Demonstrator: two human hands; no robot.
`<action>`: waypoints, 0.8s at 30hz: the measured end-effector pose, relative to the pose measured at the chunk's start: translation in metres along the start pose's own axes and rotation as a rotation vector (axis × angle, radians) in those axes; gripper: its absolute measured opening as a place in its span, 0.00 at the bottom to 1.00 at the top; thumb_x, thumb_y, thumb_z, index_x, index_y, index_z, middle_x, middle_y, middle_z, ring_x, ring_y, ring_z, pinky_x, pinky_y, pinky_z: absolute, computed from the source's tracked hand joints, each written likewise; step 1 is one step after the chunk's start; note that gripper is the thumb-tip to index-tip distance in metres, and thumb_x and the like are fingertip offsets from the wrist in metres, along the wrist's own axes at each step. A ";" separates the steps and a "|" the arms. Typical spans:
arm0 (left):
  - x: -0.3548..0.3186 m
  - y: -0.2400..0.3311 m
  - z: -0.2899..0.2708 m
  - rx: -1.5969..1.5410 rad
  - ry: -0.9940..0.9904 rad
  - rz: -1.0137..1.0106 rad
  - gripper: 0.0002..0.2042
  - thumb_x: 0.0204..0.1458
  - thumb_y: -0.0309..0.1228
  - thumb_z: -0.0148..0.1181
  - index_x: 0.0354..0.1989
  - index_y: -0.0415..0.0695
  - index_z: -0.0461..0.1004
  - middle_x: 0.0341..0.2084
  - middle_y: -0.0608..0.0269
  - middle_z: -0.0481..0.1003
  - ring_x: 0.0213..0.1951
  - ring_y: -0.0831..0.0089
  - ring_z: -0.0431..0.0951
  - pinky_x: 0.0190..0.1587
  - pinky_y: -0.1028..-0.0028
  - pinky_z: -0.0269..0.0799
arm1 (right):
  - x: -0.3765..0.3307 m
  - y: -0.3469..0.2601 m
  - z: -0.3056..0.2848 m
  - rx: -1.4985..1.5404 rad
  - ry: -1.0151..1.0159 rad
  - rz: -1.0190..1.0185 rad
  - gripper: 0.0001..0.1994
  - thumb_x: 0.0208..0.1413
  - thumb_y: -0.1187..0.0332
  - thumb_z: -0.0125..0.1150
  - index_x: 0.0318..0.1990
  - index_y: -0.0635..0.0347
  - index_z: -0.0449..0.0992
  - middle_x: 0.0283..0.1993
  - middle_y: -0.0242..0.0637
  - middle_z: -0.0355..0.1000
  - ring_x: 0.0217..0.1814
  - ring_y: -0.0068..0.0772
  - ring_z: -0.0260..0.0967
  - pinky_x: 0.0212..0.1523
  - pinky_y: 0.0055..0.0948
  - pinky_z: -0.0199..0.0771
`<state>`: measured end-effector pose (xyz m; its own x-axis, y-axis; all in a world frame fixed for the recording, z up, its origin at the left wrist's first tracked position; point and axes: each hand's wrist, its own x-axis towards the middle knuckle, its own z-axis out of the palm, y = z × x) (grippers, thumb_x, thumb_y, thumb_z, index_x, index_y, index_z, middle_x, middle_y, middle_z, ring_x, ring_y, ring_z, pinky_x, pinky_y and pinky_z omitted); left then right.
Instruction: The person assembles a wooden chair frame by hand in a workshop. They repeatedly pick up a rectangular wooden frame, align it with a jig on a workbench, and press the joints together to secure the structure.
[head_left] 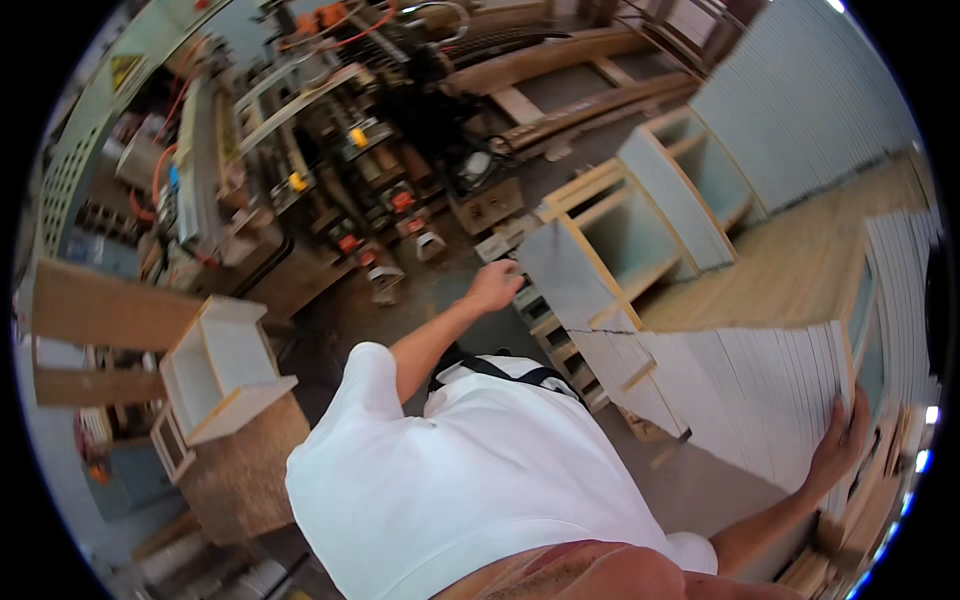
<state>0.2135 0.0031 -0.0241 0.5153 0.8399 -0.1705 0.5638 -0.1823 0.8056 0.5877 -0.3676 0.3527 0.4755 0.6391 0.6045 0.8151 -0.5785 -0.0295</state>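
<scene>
**Reader:** On a clock face centred on the view, where are the worker's hands?

**Annotator:** The bare left hand (495, 287) lies just above the centre, toward 12 o'clock, its fingers loosely curled. It is near the corner of a white, open-fronted box unit with pale wood edges (622, 235) at 2 o'clock; whether the two touch cannot be told.

**Reader:** And the other?

**Annotator:** The bare right hand (840, 450) lies toward 4 o'clock, its fingers extended against the end of a long row of thin white upright panels (745, 395). Contact is visible; whether the fingers close on a panel cannot be told. The row runs between 3 and 4 o'clock.

**Reader:** What adjoins the row?

**Annotator:** A flat brown wood-grain surface (790, 265) at 3 o'clock, beyond which a tall stack of pale grey, thin-edged sheets (805, 95) stands toward 2 o'clock. A slatted wooden pallet (552, 335) shows at 4 o'clock, near the torso.

**Reader:** And opposite?

**Annotator:** A white open box with yellowish wood edges (225, 370), tilted in view, between 8 and 9 o'clock, upon a brown wooden block-like support (250, 470).
</scene>
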 end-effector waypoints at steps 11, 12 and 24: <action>-0.028 0.089 -0.064 -0.306 0.024 0.140 0.23 0.53 0.39 0.58 0.54 0.36 0.70 0.51 0.50 0.72 0.54 0.62 0.73 0.56 0.66 0.68 | 0.107 -0.178 0.000 -0.035 0.202 -0.603 0.19 0.51 0.82 0.59 0.52 0.59 0.73 0.51 0.40 0.73 0.52 0.42 0.71 0.49 0.35 0.73; -0.041 0.104 -0.081 -0.333 0.059 0.160 0.25 0.54 0.40 0.58 0.55 0.36 0.68 0.53 0.50 0.71 0.56 0.62 0.71 0.57 0.66 0.67 | 0.123 -0.210 0.022 0.083 0.212 -0.738 0.22 0.48 0.84 0.59 0.53 0.59 0.72 0.52 0.41 0.73 0.53 0.43 0.71 0.50 0.36 0.73; -0.029 0.085 -0.246 -1.596 0.285 0.158 0.21 0.62 0.45 0.48 0.53 0.39 0.70 0.48 0.58 0.75 0.51 0.70 0.74 0.57 0.67 0.68 | 0.068 -0.536 0.196 0.679 0.048 -1.175 0.18 0.43 0.76 0.56 0.46 0.60 0.73 0.39 0.34 0.73 0.36 0.33 0.70 0.35 0.32 0.66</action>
<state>0.0879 0.0892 0.1882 0.2681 0.9604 -0.0754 -0.7778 0.2620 0.5713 0.2482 0.0857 0.2538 -0.6082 0.5516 0.5708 0.7355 0.6620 0.1439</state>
